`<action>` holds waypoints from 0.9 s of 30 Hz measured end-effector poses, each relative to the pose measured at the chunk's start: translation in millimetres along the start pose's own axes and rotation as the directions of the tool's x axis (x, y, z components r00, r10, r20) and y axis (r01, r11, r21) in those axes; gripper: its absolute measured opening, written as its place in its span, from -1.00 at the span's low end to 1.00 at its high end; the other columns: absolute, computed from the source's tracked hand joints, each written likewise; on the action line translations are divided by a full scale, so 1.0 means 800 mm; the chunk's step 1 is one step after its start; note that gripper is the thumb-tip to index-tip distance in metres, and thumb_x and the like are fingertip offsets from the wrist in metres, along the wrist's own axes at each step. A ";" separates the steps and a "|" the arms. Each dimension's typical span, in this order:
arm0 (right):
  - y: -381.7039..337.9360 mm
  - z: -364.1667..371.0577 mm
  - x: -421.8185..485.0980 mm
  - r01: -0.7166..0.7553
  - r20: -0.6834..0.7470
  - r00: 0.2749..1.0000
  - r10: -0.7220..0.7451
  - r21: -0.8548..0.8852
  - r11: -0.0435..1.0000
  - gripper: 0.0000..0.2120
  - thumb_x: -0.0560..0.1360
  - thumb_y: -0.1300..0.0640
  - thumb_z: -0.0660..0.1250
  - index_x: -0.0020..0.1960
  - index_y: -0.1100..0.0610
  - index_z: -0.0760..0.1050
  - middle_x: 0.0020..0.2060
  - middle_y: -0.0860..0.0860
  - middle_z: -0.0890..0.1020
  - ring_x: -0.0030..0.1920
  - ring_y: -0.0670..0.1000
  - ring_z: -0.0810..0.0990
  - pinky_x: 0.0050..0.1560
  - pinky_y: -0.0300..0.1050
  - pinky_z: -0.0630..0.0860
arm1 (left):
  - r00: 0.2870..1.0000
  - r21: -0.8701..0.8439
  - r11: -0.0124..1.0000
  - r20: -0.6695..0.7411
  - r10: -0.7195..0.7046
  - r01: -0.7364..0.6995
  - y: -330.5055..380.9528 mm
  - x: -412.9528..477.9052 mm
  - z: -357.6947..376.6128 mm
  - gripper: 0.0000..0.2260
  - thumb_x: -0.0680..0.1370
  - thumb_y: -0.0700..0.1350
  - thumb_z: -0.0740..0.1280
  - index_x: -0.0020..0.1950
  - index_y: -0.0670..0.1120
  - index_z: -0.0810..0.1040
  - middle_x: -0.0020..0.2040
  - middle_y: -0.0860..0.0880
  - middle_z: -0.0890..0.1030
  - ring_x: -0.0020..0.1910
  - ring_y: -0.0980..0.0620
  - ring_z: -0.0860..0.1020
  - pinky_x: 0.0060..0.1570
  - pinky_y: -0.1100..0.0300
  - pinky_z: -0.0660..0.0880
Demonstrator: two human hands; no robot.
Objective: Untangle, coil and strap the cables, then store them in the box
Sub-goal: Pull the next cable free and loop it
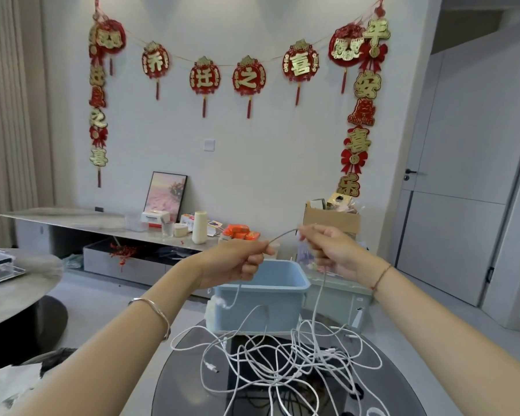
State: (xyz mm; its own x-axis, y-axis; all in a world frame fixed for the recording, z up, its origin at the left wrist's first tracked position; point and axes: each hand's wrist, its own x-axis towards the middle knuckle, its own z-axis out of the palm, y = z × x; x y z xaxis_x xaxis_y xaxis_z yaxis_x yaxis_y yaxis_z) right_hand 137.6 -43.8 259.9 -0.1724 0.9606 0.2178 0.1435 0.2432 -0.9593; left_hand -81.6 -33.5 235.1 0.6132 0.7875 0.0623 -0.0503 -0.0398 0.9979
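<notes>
1 white cable (282,234) is pinched between both hands, up in the air above the blue box (252,313). On the left hand (237,262) the fingers are curled round it with the thumb on top. The right hand (333,250) pinches it at the fingertips, other fingers loosely bent. The short held span has its long axis roughly left-right, rising a little toward the right hand, and looks near taut. Past each grip the cable turns and hangs down: the left strand drops in front of the box wall, and the right strand drops into the tangle (282,364). That tangle is a loose pile of white cables looped over each other on the round dark tabletop (180,382), just in front of the box and nearer the person. I can't tell how many cables are in it. 1 connector (212,369) lies at the pile's left edge, pointing right.

Handling, judged: light, thin, soft and floppy, with no stiffness to hold a shape, so loops will snag and drag neighbours up. The smooth jacket will probably slide through a light pinch. Best hold is near a free end or plug, then feed it through hand over hand; don't yank, as the connectors are the weak spot. The box is open-topped, and its inside isn't visible.
</notes>
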 end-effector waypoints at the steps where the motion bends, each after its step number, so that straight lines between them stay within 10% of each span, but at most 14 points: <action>1: 0.002 -0.007 0.002 0.011 -0.110 0.994 -0.005 0.054 0.998 -0.76 0.59 0.07 0.23 -0.22 0.13 0.43 -0.58 -0.12 0.23 -0.59 -0.16 0.13 -0.60 -0.35 0.11 | 1.000 -0.004 1.000 -0.015 0.015 -0.015 -0.007 0.001 -0.003 -0.78 0.66 -0.04 0.14 -0.04 -0.08 0.52 -0.43 0.10 0.32 -0.49 0.18 0.31 -0.41 0.39 0.35; 6: 0.027 -0.033 0.009 -0.066 -0.332 0.939 0.085 0.068 0.995 -0.75 0.60 0.06 0.22 -0.20 0.17 0.43 -0.54 -0.04 0.24 -0.57 -0.11 0.17 -0.59 -0.29 0.14 | 0.999 0.078 0.996 -0.011 -0.038 0.039 -0.038 0.007 -0.001 -0.79 0.68 -0.07 0.07 0.03 -0.08 0.46 -0.41 0.11 0.38 -0.41 0.14 0.46 -0.24 0.31 0.46; 9: 0.043 -0.030 0.010 -0.157 -0.340 0.940 0.016 -0.394 0.906 -0.78 0.59 0.05 0.22 0.08 0.21 0.44 -0.34 0.05 0.47 -0.40 -0.04 0.42 -0.49 -0.26 0.36 | 1.000 0.069 0.997 -0.023 -0.018 0.020 -0.041 0.013 0.008 -0.79 0.68 -0.03 0.04 0.03 -0.06 0.42 -0.44 0.11 0.23 -0.53 0.17 0.21 -0.46 0.35 0.23; 15: 0.057 -0.004 0.006 0.009 -0.128 0.972 -0.197 -0.817 0.577 -0.22 0.46 0.00 0.39 0.52 0.04 0.01 0.46 0.03 0.20 0.40 0.08 0.29 0.40 0.02 0.25 | 0.999 -0.292 0.955 -0.007 -0.051 0.046 -0.022 0.031 0.022 -0.78 0.67 -0.11 0.06 -0.12 -0.07 0.40 -0.53 0.11 0.19 -0.64 0.22 0.14 -0.69 0.41 0.08; 19: 0.044 0.013 0.007 0.232 0.009 0.950 -0.311 -0.689 0.686 -0.83 0.58 0.05 0.25 0.11 0.10 0.45 -0.10 -0.02 0.56 -0.08 -0.08 0.50 0.03 -0.12 0.42 | 0.999 -0.500 0.865 0.043 -0.020 0.039 -0.018 0.036 0.017 -0.88 0.60 -0.13 0.13 -0.06 -0.11 0.42 -0.53 0.10 0.18 -0.56 0.17 0.03 -0.69 0.40 0.08; 23: 0.042 0.013 0.011 0.263 0.002 0.934 -0.356 -0.676 0.688 -0.75 0.64 0.15 0.07 -0.18 0.13 0.38 -0.35 0.07 0.42 -0.28 0.02 0.39 -0.28 -0.15 0.28 | 1.000 -0.532 0.847 0.022 0.021 -0.006 -0.028 0.035 0.008 -0.79 0.53 -0.13 0.23 0.10 -0.16 0.53 -0.47 0.08 0.33 -0.53 0.19 0.18 -0.62 0.40 0.26; 27: 0.051 0.015 0.015 0.225 -0.126 0.903 -0.411 -0.674 0.703 -0.74 0.64 0.16 0.07 -0.19 0.13 0.41 -0.42 -0.10 0.38 -0.34 -0.08 0.37 -0.34 -0.30 0.25 | 0.996 -0.246 0.966 -0.026 0.080 -0.084 -0.043 0.034 0.016 -0.81 0.63 -0.12 0.17 0.10 -0.13 0.55 -0.34 0.07 0.55 -0.15 0.07 0.65 -0.04 0.27 0.56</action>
State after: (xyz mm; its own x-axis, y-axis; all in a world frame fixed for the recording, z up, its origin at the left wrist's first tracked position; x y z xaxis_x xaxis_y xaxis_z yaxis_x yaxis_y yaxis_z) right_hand 130.0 -23.7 221.0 -0.0914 0.7844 0.6135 0.7193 0.4780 -0.5040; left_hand -52.9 -18.6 202.3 0.5864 0.7975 0.1418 -0.2943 0.0466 0.9546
